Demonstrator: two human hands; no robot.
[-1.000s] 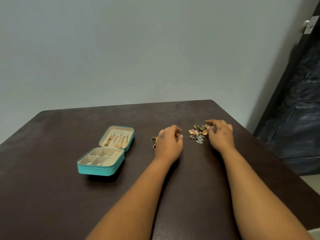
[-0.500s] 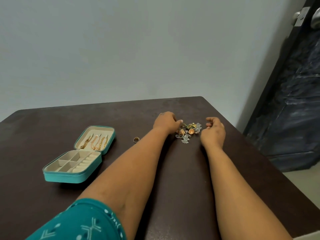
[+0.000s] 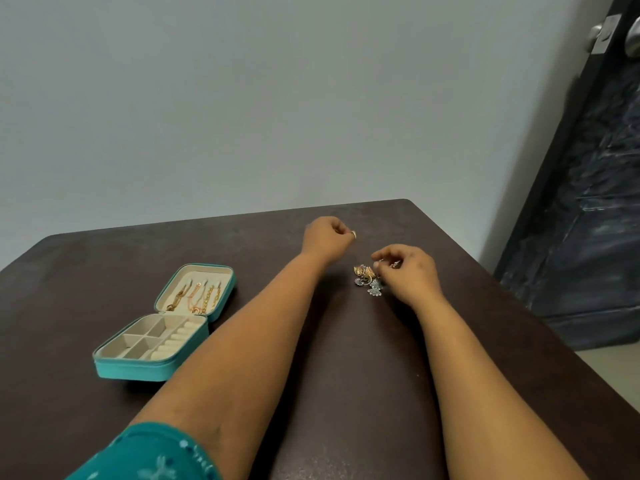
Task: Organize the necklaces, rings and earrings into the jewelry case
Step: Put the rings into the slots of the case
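A small gold ring (image 3: 353,234) is pinched in the left hand (image 3: 325,237)'s grip at the far worktop (image 3: 311,358); the right hand (image 3: 408,271) is curled on the earring pile (image 3: 367,280); a loosened pinch could drop the ring short of the open jewelry case (image 3: 152,344) at near left.

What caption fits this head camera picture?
Left hand pinches a ring; right hand picks at earrings beside open jewelry case.

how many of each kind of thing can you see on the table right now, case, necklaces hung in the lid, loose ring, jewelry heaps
jewelry case: 1, open
necklaces in the lid: 4 as far as the view shows
ring at the left hand fingertips: 1
heap of earrings by the right hand: 1, pieces too small to count
total: 7
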